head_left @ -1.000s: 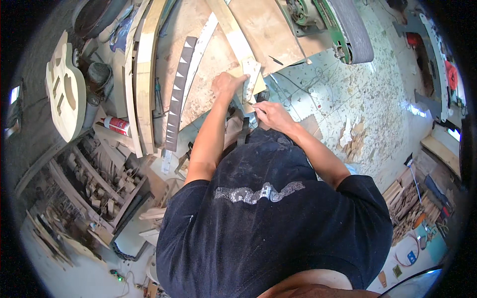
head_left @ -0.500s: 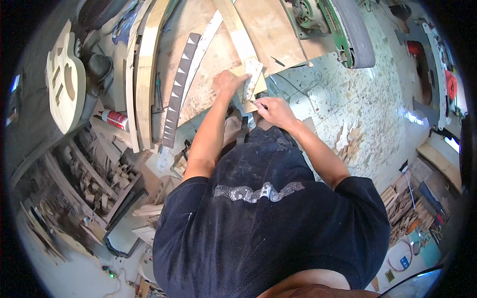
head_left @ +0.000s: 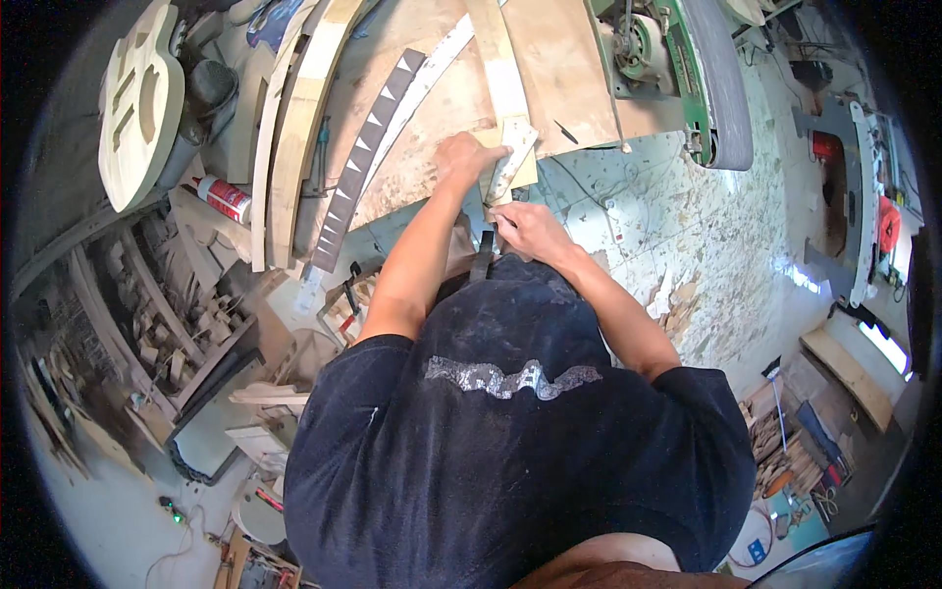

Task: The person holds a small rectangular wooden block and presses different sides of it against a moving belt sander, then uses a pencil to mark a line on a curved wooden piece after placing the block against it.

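Observation:
My left hand [head_left: 465, 160] bears on a narrow white template [head_left: 512, 162], its thumb stretched across the edge. The template lies aslant on the end of a long pale wooden strip [head_left: 497, 64], which juts past the workbench's near edge. Just below the template's near end, my right hand [head_left: 535, 233] is closed in a pinch on a thin, dark, pencil-like tool [head_left: 511, 223], mostly hidden by the fingers. A dark strip with pale triangles [head_left: 368, 157] rests on the workbench [head_left: 417, 182] left of my left hand.
Curved wooden pieces [head_left: 306, 98] stand at the left, near a red-and-white bottle [head_left: 224, 199] and a pale guitar body [head_left: 142, 103]. A green belt sander [head_left: 702, 88] sits at the far right of the bench. A small dark pointed thing [head_left: 566, 133] lies near the edge.
The view has shifted, so the bench appears farther right and higher. My right hand has moved slightly toward me along the wood's near end; my left hand keeps its place on the template.

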`<action>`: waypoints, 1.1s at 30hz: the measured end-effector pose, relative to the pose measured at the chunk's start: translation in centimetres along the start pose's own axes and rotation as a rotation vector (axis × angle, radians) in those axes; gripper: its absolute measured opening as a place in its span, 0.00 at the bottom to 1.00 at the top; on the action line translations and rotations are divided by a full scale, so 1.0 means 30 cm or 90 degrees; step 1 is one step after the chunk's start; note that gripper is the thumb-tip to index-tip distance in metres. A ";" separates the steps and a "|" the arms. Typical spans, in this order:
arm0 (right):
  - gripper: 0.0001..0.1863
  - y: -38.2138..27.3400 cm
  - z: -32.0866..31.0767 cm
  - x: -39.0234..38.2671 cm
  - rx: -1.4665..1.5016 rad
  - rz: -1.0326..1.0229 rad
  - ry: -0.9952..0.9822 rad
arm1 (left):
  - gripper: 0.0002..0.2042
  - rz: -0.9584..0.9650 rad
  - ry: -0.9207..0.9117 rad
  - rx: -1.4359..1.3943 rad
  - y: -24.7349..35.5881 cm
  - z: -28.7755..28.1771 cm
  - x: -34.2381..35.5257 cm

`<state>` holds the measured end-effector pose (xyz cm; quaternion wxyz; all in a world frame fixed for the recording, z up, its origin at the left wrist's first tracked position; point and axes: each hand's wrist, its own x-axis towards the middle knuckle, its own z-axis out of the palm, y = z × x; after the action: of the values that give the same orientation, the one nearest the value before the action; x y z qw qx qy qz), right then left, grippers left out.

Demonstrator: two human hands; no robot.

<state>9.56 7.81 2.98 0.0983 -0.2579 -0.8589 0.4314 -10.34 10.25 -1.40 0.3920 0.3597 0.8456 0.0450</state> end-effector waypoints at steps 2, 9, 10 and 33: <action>0.11 -0.014 -0.013 0.015 0.008 -0.011 0.000 | 0.44 -0.005 -0.004 -0.003 -0.004 0.002 0.002; 0.13 -0.051 -0.116 0.129 0.031 0.144 -0.063 | 0.39 0.009 -0.032 -0.015 0.007 -0.026 -0.014; 0.13 -0.057 -0.125 0.151 0.020 0.145 -0.099 | 0.38 0.013 -0.031 -0.017 0.005 -0.026 -0.012; 0.11 -0.025 -0.124 0.250 -0.163 -0.034 -0.145 | 0.42 -0.014 -0.071 -0.016 -0.006 -0.028 0.037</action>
<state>4.37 13.96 5.43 -0.0221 -0.1947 -0.9190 0.3421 -11.49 11.00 -1.59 0.4437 0.3473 0.8256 0.0308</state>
